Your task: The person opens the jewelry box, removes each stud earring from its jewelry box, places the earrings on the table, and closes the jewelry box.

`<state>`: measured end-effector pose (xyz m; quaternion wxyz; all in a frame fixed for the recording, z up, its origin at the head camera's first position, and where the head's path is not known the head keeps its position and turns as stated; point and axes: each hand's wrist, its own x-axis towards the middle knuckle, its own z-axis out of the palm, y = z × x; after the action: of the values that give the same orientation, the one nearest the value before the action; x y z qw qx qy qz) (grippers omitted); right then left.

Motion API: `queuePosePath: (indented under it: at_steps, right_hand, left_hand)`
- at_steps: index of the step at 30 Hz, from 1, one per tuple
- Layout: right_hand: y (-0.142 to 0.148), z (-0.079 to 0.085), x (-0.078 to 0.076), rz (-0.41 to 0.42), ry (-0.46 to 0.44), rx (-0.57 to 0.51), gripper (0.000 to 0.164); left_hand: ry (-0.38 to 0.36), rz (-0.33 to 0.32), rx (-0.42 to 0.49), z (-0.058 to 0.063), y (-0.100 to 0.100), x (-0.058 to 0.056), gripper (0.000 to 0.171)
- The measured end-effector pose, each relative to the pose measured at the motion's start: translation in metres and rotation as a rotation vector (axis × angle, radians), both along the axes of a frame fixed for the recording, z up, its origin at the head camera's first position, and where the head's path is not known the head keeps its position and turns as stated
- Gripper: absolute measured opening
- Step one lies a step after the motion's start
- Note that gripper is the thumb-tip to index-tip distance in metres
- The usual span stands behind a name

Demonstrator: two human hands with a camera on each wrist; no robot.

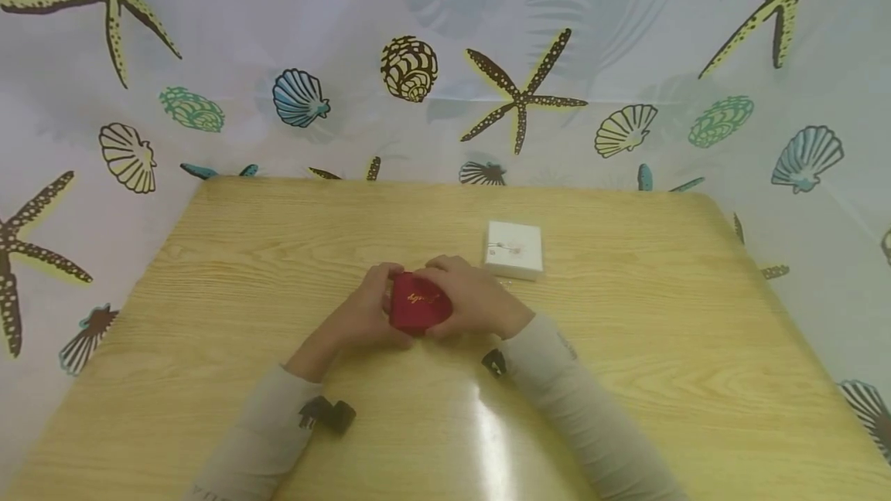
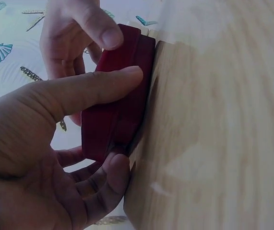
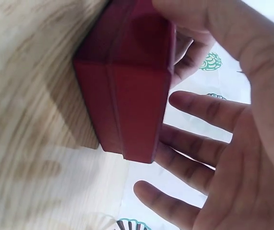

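A small dark-red jewelry box (image 1: 420, 306), with gold lettering on its lid, sits low at the wooden tabletop between both hands. My left hand (image 1: 365, 314) holds its left side. In the left wrist view, the thumb (image 2: 110, 88) lies along one side of the red box and the fingers curl at another. My right hand (image 1: 476, 298) grips the opposite side; in the right wrist view its thumb touches the box near the lid, with the fingers around the far side. A seam runs around the red box (image 3: 139, 108), and the lid appears closed.
A white square box (image 1: 513, 247) with a small printed design lies behind my right hand. By its front edge is a tiny glinting thing (image 1: 504, 283), too small to identify. The wooden table (image 1: 313, 223) meets a cloth (image 1: 445, 14) printed with shells and starfish.
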<state>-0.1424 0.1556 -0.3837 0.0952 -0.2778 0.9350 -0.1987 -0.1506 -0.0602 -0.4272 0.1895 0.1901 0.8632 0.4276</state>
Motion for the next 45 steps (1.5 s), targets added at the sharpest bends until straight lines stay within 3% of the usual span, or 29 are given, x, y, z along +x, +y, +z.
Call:
queuePosePath:
  at_steps: [7,22,33,45]
  right_hand:
    - [-0.002,-0.007,-0.001,-0.002,-0.021,0.010,0.083]
    - [0.000,-0.007,-0.004,-0.003,-0.039,-0.046,0.083]
    - [-0.001,-0.005,-0.004,0.018,-0.060,-0.050,0.080]
    - [0.000,-0.004,-0.006,0.018,-0.068,-0.047,0.081]
  left_hand:
    - [-0.030,-0.027,-0.014,-0.003,-0.004,-0.002,0.112]
    - [-0.025,-0.080,0.077,-0.003,-0.015,-0.007,0.104]
    - [-0.055,-0.052,0.063,-0.006,-0.014,-0.008,0.103]
    - [-0.018,-0.059,0.041,-0.003,-0.014,-0.006,0.101]
